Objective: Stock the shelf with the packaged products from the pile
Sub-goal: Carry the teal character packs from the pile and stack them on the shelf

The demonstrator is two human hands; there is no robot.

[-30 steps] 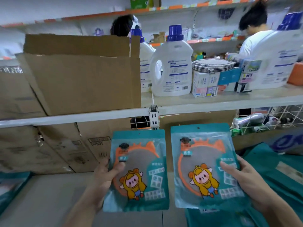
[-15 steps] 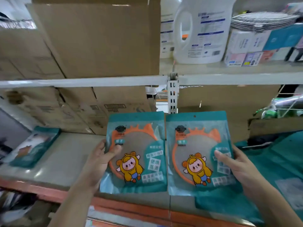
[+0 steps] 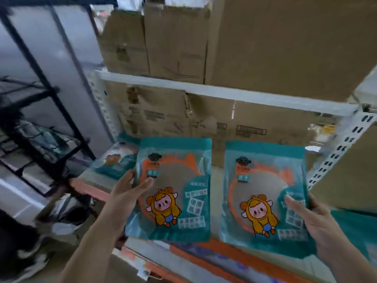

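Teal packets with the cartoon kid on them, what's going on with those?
A person is stocking shelves. The left grip holds one teal packet by its left edge, the right grip a matching packet by its right edge, both in front of the lower shelf. A third packet lies at its left end; cardboard boxes stand behind.

Nothing here reads clearly: the print on the left pouch [image 3: 183, 172], the right pouch [image 3: 265, 180] and the cardboard cartons [image 3: 163, 117] behind is blurred.
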